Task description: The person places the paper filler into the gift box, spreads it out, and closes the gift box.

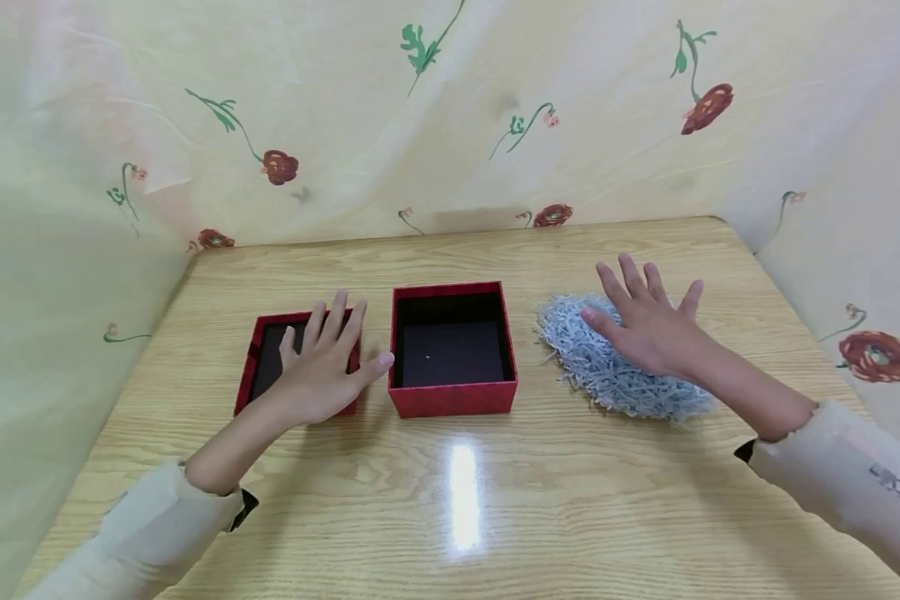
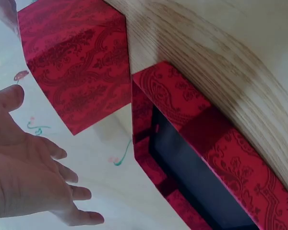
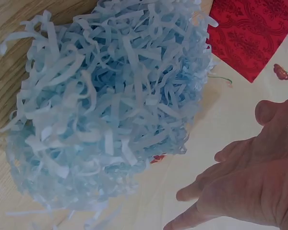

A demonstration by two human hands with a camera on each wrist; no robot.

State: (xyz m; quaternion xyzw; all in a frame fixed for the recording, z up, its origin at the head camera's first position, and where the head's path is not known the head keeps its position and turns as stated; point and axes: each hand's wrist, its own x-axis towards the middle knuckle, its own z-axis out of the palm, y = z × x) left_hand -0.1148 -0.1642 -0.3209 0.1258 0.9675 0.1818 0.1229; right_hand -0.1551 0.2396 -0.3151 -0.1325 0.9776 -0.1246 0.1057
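My left hand [image 1: 321,377] hovers with spread fingers over a red box lid [image 1: 243,379], which lies with its dark inside facing up. In the left wrist view the lid [image 2: 182,103] shows a patterned red side. Right of that hand stands a red box [image 1: 453,400], its top uncovered and its inside black, with a small pale speck on the bottom. My right hand [image 1: 648,329], fingers fanned out, is above a heap of pale blue shredded paper [image 1: 607,375]. The right wrist view shows this paper [image 3: 115,96] as crinkled strips, with the hand apart from it. Both hands hold nothing.
All of it sits on a wood-grain table [image 1: 570,500] that reflects a bright light strip near the front. Cream cloth [image 1: 360,108] with printed red flowers hangs behind and at both sides. A few loose paper strips lie around the heap.
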